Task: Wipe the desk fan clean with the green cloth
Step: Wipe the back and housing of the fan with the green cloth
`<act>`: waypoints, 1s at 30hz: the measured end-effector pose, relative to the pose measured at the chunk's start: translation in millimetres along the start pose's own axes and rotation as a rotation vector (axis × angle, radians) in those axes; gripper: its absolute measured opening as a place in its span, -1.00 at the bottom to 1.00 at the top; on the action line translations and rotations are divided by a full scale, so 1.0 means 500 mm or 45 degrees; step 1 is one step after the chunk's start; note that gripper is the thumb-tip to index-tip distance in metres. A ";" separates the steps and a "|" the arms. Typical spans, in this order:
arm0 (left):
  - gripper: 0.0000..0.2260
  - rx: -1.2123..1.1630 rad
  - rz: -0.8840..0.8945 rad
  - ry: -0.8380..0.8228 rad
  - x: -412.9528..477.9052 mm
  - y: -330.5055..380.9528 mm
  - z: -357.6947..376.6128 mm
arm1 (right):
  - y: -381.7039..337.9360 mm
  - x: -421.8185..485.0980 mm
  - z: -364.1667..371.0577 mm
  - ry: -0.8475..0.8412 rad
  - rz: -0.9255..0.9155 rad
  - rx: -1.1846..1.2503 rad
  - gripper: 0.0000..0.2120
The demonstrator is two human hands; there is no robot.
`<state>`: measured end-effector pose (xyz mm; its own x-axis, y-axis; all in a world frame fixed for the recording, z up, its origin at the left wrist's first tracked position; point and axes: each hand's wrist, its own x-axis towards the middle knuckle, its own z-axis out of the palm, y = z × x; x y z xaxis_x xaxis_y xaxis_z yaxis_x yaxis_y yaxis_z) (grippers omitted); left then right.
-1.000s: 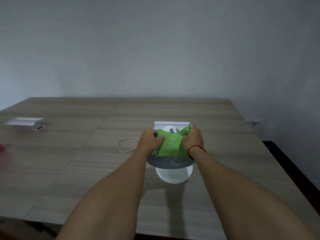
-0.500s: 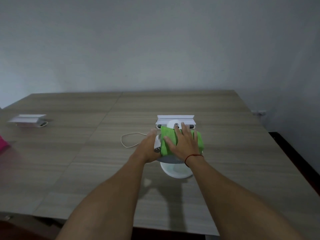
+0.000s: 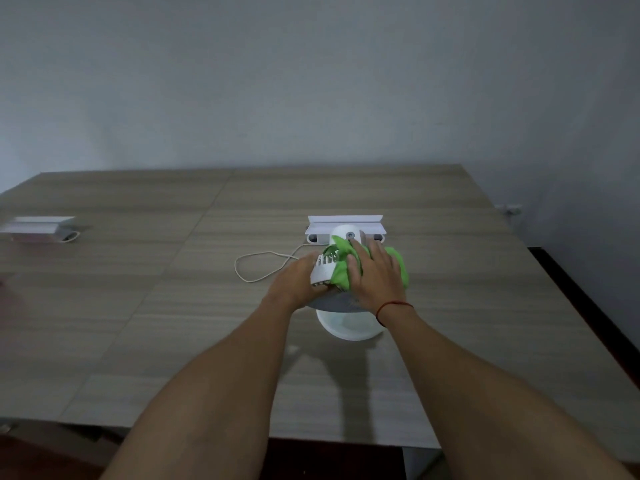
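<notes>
White desk fan [image 3: 323, 270] stands on its round base, green cloth [image 3: 341, 271] draped over its back.

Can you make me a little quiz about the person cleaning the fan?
1. True or false: the right hand presses the green cloth on top of the desk fan.
2. What does the left hand do? A) holds the fan's side B) lifts the white cable C) rests flat on the table
3. Fill in: on the right wrist is a thin ____ string.

Key: 1 true; 2 A; 3 red.
</notes>
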<state>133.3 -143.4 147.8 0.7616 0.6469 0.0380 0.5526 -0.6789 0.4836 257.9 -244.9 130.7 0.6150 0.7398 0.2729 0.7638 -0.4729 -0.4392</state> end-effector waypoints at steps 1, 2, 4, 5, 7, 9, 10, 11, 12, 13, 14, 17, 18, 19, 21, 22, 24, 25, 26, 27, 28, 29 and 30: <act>-0.40 0.017 -0.007 0.000 0.000 0.001 0.000 | 0.006 -0.002 -0.003 0.034 0.038 0.032 -0.43; -0.41 0.028 -0.018 0.000 0.000 0.002 -0.001 | 0.013 -0.004 -0.003 0.073 0.098 0.075 -0.46; -0.41 0.050 -0.036 0.002 0.000 0.000 0.002 | 0.028 -0.008 -0.002 0.140 0.275 0.222 -0.55; -0.40 0.054 -0.042 0.002 0.000 0.000 0.003 | 0.034 -0.009 -0.001 0.147 0.385 0.319 -0.57; -0.39 0.053 -0.054 0.002 0.002 -0.002 0.005 | 0.041 -0.012 0.001 0.107 0.520 0.496 -0.55; -0.36 0.070 -0.069 -0.015 0.005 -0.003 0.003 | 0.039 -0.012 0.002 0.079 0.457 0.533 -0.53; -0.34 0.084 -0.075 -0.024 0.008 -0.005 0.002 | 0.036 -0.013 0.002 0.069 0.388 0.492 -0.53; -0.32 0.100 -0.077 -0.035 0.011 -0.005 0.001 | 0.031 -0.012 0.003 0.055 0.322 0.432 -0.54; -0.32 0.109 -0.076 -0.040 0.011 -0.005 0.000 | 0.025 -0.011 0.004 0.039 0.264 0.358 -0.55; -0.32 0.112 -0.079 -0.039 0.012 -0.004 -0.002 | 0.020 -0.009 0.005 0.033 0.206 0.283 -0.55; -0.33 0.106 -0.084 -0.034 0.014 -0.005 -0.001 | 0.013 -0.006 0.005 0.038 0.140 0.217 -0.53; -0.39 0.069 -0.091 -0.021 0.015 -0.004 -0.001 | -0.016 0.005 0.006 -0.026 -0.052 0.048 -0.48; -0.44 0.047 -0.093 -0.018 0.015 -0.003 -0.002 | -0.026 0.007 0.009 -0.062 -0.100 0.011 -0.50; -0.48 0.019 -0.095 -0.013 0.015 -0.003 -0.003 | -0.035 0.006 0.014 -0.071 -0.142 -0.009 -0.48; -0.53 -0.006 -0.110 -0.014 0.014 -0.005 -0.005 | -0.048 -0.003 0.018 -0.025 -0.182 -0.017 -0.35; -0.53 -0.002 -0.116 -0.018 0.012 -0.006 -0.006 | -0.049 -0.006 0.019 -0.006 -0.172 -0.008 -0.33; -0.50 0.017 -0.102 -0.018 0.010 -0.010 -0.006 | -0.036 -0.005 0.022 -0.005 -0.105 0.009 -0.42; -0.48 0.031 -0.097 -0.019 0.010 -0.011 -0.006 | -0.028 -0.004 0.020 -0.001 -0.062 0.026 -0.45; -0.46 0.045 -0.095 -0.025 0.011 -0.012 -0.007 | -0.019 -0.003 0.018 0.016 -0.021 0.047 -0.46; -0.46 0.062 -0.086 -0.031 0.012 -0.011 -0.008 | -0.011 -0.001 0.016 0.038 0.018 0.084 -0.47; -0.46 0.079 -0.081 -0.037 0.012 -0.009 -0.009 | -0.004 0.001 0.014 0.054 0.055 0.142 -0.49; -0.45 0.100 -0.072 -0.038 0.014 -0.008 -0.011 | 0.004 0.004 0.017 0.061 0.101 0.216 -0.52; -0.45 0.121 -0.076 -0.043 0.015 -0.008 -0.011 | 0.010 0.006 0.018 0.068 0.155 0.299 -0.54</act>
<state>135.1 -133.9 151.2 0.7364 0.6763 -0.0187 0.6257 -0.6703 0.3990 261.7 -240.8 121.7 0.7138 0.6549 0.2480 0.6211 -0.4284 -0.6563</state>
